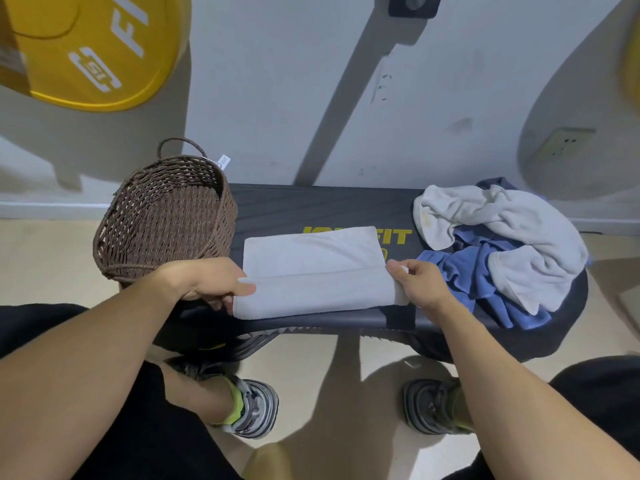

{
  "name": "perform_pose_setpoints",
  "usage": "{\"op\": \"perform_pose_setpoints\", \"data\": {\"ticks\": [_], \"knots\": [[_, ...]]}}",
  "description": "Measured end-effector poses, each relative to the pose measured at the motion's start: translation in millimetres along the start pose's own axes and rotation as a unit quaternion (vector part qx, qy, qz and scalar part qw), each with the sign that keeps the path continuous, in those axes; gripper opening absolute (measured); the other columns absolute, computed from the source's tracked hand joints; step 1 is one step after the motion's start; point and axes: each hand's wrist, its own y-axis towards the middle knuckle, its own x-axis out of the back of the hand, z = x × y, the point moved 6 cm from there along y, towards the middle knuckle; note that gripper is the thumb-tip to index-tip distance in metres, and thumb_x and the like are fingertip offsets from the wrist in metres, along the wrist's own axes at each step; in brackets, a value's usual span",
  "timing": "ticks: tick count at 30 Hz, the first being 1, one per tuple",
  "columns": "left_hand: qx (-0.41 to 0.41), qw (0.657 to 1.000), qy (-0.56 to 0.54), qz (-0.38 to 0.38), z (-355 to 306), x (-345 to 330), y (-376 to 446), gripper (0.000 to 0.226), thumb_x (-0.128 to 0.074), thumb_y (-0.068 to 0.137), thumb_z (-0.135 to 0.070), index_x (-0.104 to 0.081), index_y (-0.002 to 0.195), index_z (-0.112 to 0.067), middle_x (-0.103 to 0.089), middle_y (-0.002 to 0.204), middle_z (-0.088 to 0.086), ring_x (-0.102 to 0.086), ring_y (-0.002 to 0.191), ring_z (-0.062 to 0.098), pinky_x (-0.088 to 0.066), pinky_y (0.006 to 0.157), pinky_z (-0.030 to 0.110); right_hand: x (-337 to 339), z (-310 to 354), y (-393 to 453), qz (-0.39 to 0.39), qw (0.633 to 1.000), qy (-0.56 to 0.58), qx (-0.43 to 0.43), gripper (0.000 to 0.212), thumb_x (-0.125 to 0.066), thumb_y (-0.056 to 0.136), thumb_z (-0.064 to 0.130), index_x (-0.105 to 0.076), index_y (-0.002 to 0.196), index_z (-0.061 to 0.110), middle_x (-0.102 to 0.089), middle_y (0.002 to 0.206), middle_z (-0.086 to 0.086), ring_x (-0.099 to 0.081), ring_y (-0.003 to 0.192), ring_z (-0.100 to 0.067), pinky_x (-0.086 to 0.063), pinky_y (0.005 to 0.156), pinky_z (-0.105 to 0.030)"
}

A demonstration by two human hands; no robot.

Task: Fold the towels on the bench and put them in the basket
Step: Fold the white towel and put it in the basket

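Observation:
A white towel lies flat and partly folded on the black bench, its near edge doubled over. My left hand pinches the towel's near left corner. The near right corner is pinched by my right hand. A brown woven basket with a loop handle stands on the bench's left end, tilted and with nothing in it. On the right end lies a crumpled pile: a white towel draped over a blue towel.
The bench stands against a light wall. A yellow weight plate hangs at the upper left. A wall socket sits at the right. My two shoes rest on the beige floor below the bench.

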Motion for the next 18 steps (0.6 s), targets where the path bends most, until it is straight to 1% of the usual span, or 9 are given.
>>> {"op": "perform_pose_setpoints", "data": {"ticks": [2, 4, 6, 7, 8, 10, 13, 16, 18], "knots": [[0.007, 0.995, -0.075, -0.058, 1, 4, 5, 0.023, -0.058, 0.098, -0.027, -0.064, 0.084, -0.01, -0.06, 0.064, 0.007, -0.053, 0.054, 0.016, -0.042, 0.053, 0.023, -5, 4, -1, -0.002, 0.997, 0.074, -0.003, 0.026, -0.067, 0.09, 0.045, -0.07, 0.095, 0.019, -0.071, 0.101, -0.004, -0.062, 0.088, -0.019, -0.049, 0.072, -0.034], [0.029, 0.975, -0.195, -0.101, 5, 4, 10, 0.025, -0.056, 0.098, -0.033, -0.066, 0.099, -0.01, -0.066, 0.078, 0.006, -0.057, 0.063, 0.017, -0.05, 0.063, 0.028, -15, 1, -6, 0.058, 0.992, 0.105, -0.028, 0.035, -0.077, 0.082, 0.043, -0.068, 0.105, 0.018, -0.073, 0.103, 0.0, -0.068, 0.089, -0.015, -0.052, 0.072, -0.026], [0.055, 0.945, -0.298, -0.121, 12, -1, 13, 0.03, -0.055, 0.098, -0.035, -0.066, 0.101, -0.008, -0.071, 0.077, 0.005, -0.064, 0.068, 0.017, -0.055, 0.068, 0.032, -18, -4, -8, 0.099, 0.995, 0.013, -0.028, 0.04, -0.085, 0.075, 0.034, -0.067, 0.107, 0.018, -0.074, 0.099, 0.005, -0.07, 0.088, -0.012, -0.054, 0.069, -0.021], [0.064, 0.939, -0.318, -0.118, 15, -5, 14, 0.031, -0.056, 0.098, -0.036, -0.067, 0.099, -0.007, -0.072, 0.074, 0.004, -0.066, 0.064, 0.016, -0.056, 0.065, 0.033, -17, -7, -6, 0.096, 0.995, -0.035, -0.02, 0.036, -0.085, 0.076, 0.029, -0.068, 0.106, 0.017, -0.074, 0.097, 0.005, -0.07, 0.088, -0.014, -0.055, 0.07, -0.024], [0.066, 0.94, -0.318, -0.105, 16, -12, 15, 0.031, -0.058, 0.097, -0.035, -0.067, 0.098, -0.006, -0.074, 0.076, 0.006, -0.067, 0.063, 0.016, -0.056, 0.063, 0.032, -15, -8, -4, 0.082, 0.994, -0.069, -0.01, 0.029, -0.081, 0.08, 0.025, -0.068, 0.104, 0.014, -0.074, 0.096, 0.001, -0.069, 0.088, -0.018, -0.056, 0.072, -0.029], [0.041, 0.959, -0.266, -0.092, 14, -22, 17, 0.027, -0.061, 0.096, -0.028, -0.068, 0.102, -0.003, -0.075, 0.098, 0.013, -0.069, 0.074, 0.019, -0.055, 0.064, 0.031, -12, -4, -1, 0.055, 0.991, -0.122, 0.014, 0.019, -0.069, 0.09, 0.024, -0.066, 0.1, 0.008, -0.07, 0.094, -0.008, -0.064, 0.085, -0.024, -0.052, 0.073, -0.036], [-0.009, 0.978, -0.171, -0.121, 7, -24, 16, 0.023, -0.05, 0.101, -0.021, -0.064, 0.113, -0.007, -0.071, 0.107, 0.012, -0.066, 0.082, 0.022, -0.055, 0.062, 0.033, -8, 0, -1, 0.033, 0.977, -0.207, 0.04, 0.027, -0.057, 0.097, 0.028, -0.056, 0.101, 0.001, -0.061, 0.091, -0.014, -0.054, 0.081, -0.027, -0.041, 0.064, -0.034], [-0.001, 0.991, -0.1, -0.085, 6, -29, 11, 0.022, -0.042, 0.103, -0.023, -0.06, 0.115, -0.018, -0.067, 0.106, 0.008, -0.068, 0.086, 0.025, -0.058, 0.055, 0.038, -9, -10, -5, 0.081, 0.96, -0.269, -0.001, 0.032, -0.054, 0.098, 0.034, -0.052, 0.093, 0.002, -0.056, 0.086, -0.012, -0.051, 0.08, -0.028, -0.037, 0.065, -0.035], [0.008, 0.996, -0.049, -0.08, 6, -29, 10, 0.02, -0.044, 0.101, -0.023, -0.058, 0.113, -0.016, -0.065, 0.106, 0.009, -0.068, 0.085, 0.027, -0.058, 0.053, 0.04, -9, -15, -5, 0.128, 0.957, -0.26, -0.026, 0.032, -0.055, 0.098, 0.035, -0.054, 0.094, 0.003, -0.059, 0.092, -0.012, -0.054, 0.083, -0.028, -0.042, 0.069, -0.035]]}}
